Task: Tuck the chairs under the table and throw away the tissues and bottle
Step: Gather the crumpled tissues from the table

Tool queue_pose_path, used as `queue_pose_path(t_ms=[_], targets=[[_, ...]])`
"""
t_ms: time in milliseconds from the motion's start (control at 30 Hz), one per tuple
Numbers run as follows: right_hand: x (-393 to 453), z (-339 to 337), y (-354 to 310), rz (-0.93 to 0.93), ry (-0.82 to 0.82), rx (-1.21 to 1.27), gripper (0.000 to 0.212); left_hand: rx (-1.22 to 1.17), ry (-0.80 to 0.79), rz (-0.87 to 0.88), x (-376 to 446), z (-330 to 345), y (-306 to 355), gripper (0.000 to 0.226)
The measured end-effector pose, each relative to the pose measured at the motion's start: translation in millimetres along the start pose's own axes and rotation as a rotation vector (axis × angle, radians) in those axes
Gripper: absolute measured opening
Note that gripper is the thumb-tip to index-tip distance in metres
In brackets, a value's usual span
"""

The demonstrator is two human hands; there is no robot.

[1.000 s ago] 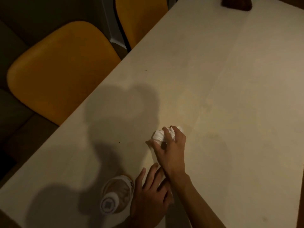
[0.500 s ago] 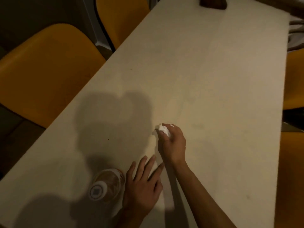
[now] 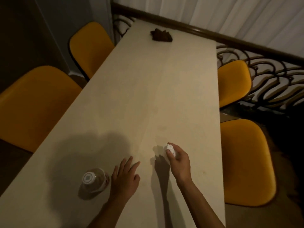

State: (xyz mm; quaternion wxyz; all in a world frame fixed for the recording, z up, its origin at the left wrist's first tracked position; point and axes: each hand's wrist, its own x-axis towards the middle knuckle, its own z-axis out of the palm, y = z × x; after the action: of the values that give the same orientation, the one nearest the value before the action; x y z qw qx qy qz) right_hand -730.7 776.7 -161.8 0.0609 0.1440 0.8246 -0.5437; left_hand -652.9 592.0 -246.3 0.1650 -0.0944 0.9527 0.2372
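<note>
My right hand [image 3: 178, 162] is closed around a crumpled white tissue [image 3: 170, 148] and holds it just above the long pale table [image 3: 148, 96]. My left hand [image 3: 125, 177] lies flat on the tabletop with its fingers spread, right beside a clear plastic bottle [image 3: 93, 181] with a white cap that stands upright near the front left. Yellow chairs line both long sides: two on the left [image 3: 32, 106] [image 3: 88, 46] and two on the right [image 3: 233, 83] [image 3: 246, 162], their seats partly under the table edge.
A dark brown crumpled cloth or paper [image 3: 161, 36] lies at the table's far end. An ornate dark metal railing [image 3: 271, 79] runs behind the right chairs, with white curtains behind it. A grey wall stands to the left.
My right hand has closed around the tissue and lifted it slightly. The view has tilted up and back, showing the whole table and right-hand chairs. My left hand stays flat by the bottle.
</note>
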Motion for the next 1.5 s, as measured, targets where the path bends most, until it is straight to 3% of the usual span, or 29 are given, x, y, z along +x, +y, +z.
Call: queue_pose_path(t_ms=[67, 167, 300, 400, 567, 767, 1100, 1367, 1500], targets=[[-13.0, -14.2, -12.1, 0.012, 0.017, 0.041, 0.028, -0.175, -0.056, -0.013, -4.3, -20.5, 13.3, 0.046], [-35.0, -29.5, -31.1, 0.008, 0.03, 0.108, 0.024, -0.515, 0.034, 0.112, -23.9, -57.8, 39.4, 0.041], [-68.4, -48.0, -65.6, 0.006, 0.011, 0.184, 0.015, -0.577, 0.195, 0.344, -58.2, -103.6, 66.3, 0.039], [-93.7, -61.0, -87.6, -0.016, -0.033, 0.267, 0.017, -0.586, 0.173, 0.471, -79.3, -129.1, 80.2, 0.058], [-132.3, -78.7, -104.9, -0.024, -0.064, 0.307, 0.029, -0.65, 0.049, 0.456, -114.4, -157.5, 97.1, 0.093], [-174.2, -85.5, -104.5, -0.014, -0.147, 0.387, 0.026, -0.646, -0.007, 0.499, -153.8, -157.2, 104.4, 0.099], [-217.5, -70.9, -89.5, -0.024, -0.215, 0.395, 0.022, -0.685, 0.038, 0.453, -184.3, -143.1, 99.4, 0.082], [-222.9, -52.0, -73.4, -0.085, -0.137, 0.161, 0.04, -0.601, 0.034, 0.44, -188.5, -139.5, 95.7, 0.074], [-224.5, -49.8, -73.0, -0.11, -0.162, 0.113, 0.032, -0.549, 0.065, 0.461, -190.3, -136.6, 94.8, 0.063]])
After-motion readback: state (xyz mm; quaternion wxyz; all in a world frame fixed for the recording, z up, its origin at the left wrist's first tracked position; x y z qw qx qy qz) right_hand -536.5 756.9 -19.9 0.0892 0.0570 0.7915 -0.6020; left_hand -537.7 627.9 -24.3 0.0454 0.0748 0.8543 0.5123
